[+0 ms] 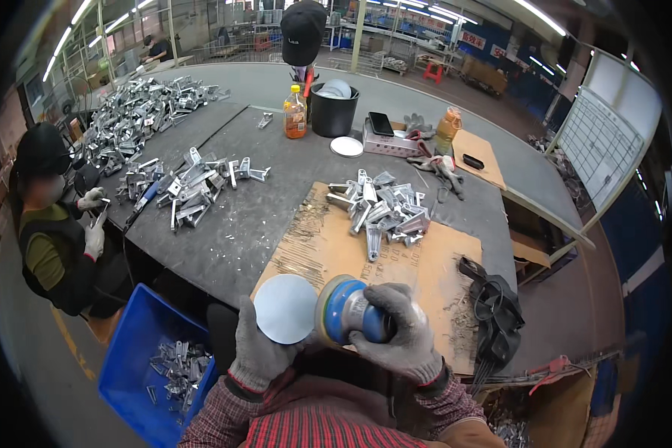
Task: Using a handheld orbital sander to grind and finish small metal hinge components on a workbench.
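left hand (261, 357) grasps a disc (285, 308), right hand (405, 332) a sander (342, 310). past them lie cardboard (448, 257) and dark table (254, 224), strip lights (541, 16) beyond.

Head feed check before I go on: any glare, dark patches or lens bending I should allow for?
In the head view, the long grey bench bows and the corners go black; in the head view, ceiling tubes glare white; in the head view, the pale disc in the left hand and the blue sander keep readable outlines.
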Available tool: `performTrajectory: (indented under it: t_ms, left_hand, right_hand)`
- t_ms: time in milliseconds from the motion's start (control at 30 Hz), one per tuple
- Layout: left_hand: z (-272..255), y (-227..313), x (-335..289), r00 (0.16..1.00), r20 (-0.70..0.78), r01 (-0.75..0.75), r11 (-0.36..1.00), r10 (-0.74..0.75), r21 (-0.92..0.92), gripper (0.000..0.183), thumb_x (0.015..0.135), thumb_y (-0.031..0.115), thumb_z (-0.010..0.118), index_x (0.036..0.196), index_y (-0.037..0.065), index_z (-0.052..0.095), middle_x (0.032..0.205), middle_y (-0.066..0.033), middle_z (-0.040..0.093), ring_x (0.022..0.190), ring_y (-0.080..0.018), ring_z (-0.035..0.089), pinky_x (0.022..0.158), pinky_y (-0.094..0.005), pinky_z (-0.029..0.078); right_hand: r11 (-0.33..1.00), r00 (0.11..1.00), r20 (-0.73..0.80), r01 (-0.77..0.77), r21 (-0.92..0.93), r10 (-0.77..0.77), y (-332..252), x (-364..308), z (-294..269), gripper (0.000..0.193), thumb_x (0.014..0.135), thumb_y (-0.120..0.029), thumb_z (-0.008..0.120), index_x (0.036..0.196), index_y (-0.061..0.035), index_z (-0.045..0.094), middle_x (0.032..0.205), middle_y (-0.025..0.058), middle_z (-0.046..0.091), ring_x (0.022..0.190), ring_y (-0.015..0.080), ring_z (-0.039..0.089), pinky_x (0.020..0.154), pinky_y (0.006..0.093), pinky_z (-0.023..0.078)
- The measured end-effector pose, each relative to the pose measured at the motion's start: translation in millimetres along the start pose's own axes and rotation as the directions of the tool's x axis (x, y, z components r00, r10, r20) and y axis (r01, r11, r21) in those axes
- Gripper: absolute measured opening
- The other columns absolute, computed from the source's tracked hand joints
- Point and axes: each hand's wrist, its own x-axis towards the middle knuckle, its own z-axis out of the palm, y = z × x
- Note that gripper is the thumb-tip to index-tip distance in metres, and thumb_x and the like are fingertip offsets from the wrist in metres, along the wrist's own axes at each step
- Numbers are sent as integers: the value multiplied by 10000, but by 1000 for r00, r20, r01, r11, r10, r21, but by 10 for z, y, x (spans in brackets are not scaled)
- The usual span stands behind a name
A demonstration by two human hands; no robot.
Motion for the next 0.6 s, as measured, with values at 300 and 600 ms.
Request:
performTrajectory:
  t_ms: [300,600]
  left_hand:
    - [47,-197,71,984,100,170,943,-147,-286,1096,1073,836,546,1792,44,309,1777,-230,468,1622,-416,497,1348,-596,411]
    - [-45,-177,41,972,142,223,915,-185,-337,1079,1076,784,599,1819,83,253,1784,-204,460,1632,-379,489,1362,-585,399]
  right_hand:
    - [961,989,104,131,-242,-109,-315,44,101,702,762,-111,1008,1409,-68,739,1293,233,712,1092,424,800,892,501,682]
    - [954,970,236,125,-271,-60,-247,130,330,667,729,-153,1032,1346,-99,783,1306,248,729,1122,463,796,920,526,685]
